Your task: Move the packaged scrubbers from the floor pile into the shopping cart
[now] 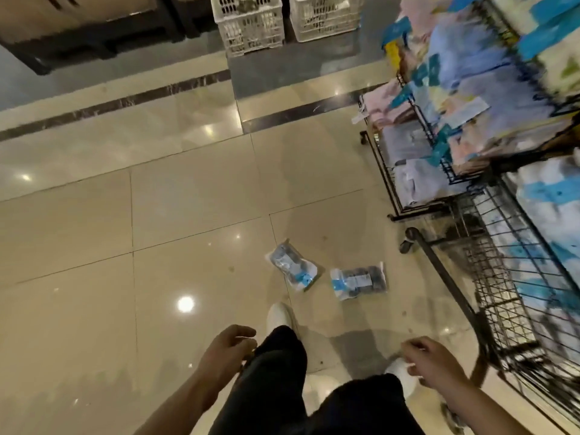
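Scrubbers in two clear packs are seen lying flat on the floor [157, 215] just below the frame's centre. One pack [292, 267] lies at a slant, its blue-and-white label toward the lower right; the other pack [358, 281] lies just to its right, nearly level, with its label at the left end. The two are close together but apart, and neither is touched by a hand.

Below them, at the bottom centre, dark trouser legs and a white shoe [278, 315] are shown, the shoe's toe near the slanted pack. A second white shoe [403, 376] is partly hidden behind the right hand.

The left hand [227, 348] is held low at the bottom centre-left, fingers loosely curled, with nothing held in it. The right hand [430, 361] is seen at the bottom right, fingers also loosely curled and nothing gripped; it is near the cart but apart from its rim.

The cart [502, 296], of black wire, fills the lower right edge and is loaded with pale packs bearing blue labels. Above it, at the right, a black wire rack [408, 171] on small wheels is stocked with folded cloths in pink, blue and white, much blurred.

At the top centre, two white plastic crates [248, 23] stand on a darker strip of floor, and dark furniture is seen at the upper left.
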Demonstrator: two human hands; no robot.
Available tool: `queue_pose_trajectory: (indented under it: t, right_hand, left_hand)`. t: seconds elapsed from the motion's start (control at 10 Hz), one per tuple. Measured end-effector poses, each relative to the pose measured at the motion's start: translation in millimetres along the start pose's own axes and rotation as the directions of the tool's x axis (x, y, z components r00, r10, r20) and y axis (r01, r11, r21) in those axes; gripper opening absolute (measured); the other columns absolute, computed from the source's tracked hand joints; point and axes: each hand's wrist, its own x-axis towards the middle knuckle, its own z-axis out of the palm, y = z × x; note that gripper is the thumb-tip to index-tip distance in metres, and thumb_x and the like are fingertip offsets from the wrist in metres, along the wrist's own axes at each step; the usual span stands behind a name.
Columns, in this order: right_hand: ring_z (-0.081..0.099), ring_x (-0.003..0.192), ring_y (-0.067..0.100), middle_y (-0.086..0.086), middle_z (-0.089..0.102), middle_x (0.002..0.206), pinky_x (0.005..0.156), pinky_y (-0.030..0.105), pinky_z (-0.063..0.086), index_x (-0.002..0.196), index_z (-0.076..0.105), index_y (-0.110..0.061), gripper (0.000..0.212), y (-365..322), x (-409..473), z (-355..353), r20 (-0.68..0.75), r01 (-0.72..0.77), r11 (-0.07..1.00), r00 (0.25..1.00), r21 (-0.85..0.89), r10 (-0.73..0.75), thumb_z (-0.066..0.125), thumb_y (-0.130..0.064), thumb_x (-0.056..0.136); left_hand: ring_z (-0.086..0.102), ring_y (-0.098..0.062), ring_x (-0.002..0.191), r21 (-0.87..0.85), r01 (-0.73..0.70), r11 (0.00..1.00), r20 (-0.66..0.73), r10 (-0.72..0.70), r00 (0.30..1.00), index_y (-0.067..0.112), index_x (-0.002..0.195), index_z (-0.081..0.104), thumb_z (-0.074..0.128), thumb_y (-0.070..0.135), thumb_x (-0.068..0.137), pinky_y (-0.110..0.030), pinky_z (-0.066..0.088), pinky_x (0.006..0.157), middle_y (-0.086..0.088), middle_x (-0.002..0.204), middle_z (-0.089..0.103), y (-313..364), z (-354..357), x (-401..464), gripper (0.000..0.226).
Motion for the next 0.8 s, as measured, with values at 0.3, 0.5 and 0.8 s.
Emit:
queue_pose_trajectory:
  t: [0.3, 0.5, 0.8]
  right_hand:
    - [0.069, 0.084, 0.015, -0.009, 0.074, 0.087, 0.072, 0.030, 0.051, 0.089, 0.071, -0.032, 0.013, -81.2, 61.8, 106.0, 0.040, 0.090, 0.996, 0.995, -0.022, -0.089, 0.067, -0.044, 0.091]
    - [0.070, 0.082, 0.016, -0.004, 0.077, 0.091, 0.078, 0.034, 0.054, 0.091, 0.071, -0.027, 0.024, -56.0, 256.0, 184.1, 0.026, -0.073, 0.989, 0.997, 0.127, 0.070, 0.076, -0.049, 0.084]
    - [0.061, 0.125, 0.036, 0.014, 0.053, 0.140, 0.106, 0.047, 0.051, 0.148, 0.047, -0.021, 0.070, 32.4, 512.4, 235.3, 0.146, -0.346, 0.410, 0.884, 0.844, 0.445, 0.075, -0.048, 0.091]
  left_hand:
    - [0.064, -0.026, 0.083, 0.001, 0.193, 0.981, 0.041, -0.193, 0.980, 0.007, 0.113, 0.069, 0.073, 0.015, 0.089, -0.031, 0.042, 0.068, -0.011, 0.095, 0.072, 14.8, -69.1, 168.4, 0.026]
    - [0.072, -0.031, 0.096, 0.007, 0.149, 0.989, -0.015, -0.149, 0.989, 0.009, 0.114, 0.069, 0.067, 0.012, 0.098, -0.040, 0.051, 0.080, -0.014, 0.107, 0.075, 6.9, -6.3, 363.0, 0.015]
    - [0.054, -0.034, 0.136, -0.176, 0.339, 0.924, 0.149, -0.316, 0.937, 0.014, 0.139, 0.053, 0.081, 0.026, 0.089, -0.051, 0.049, 0.110, -0.008, 0.149, 0.048, -47.3, 143.4, 612.6, 0.058]
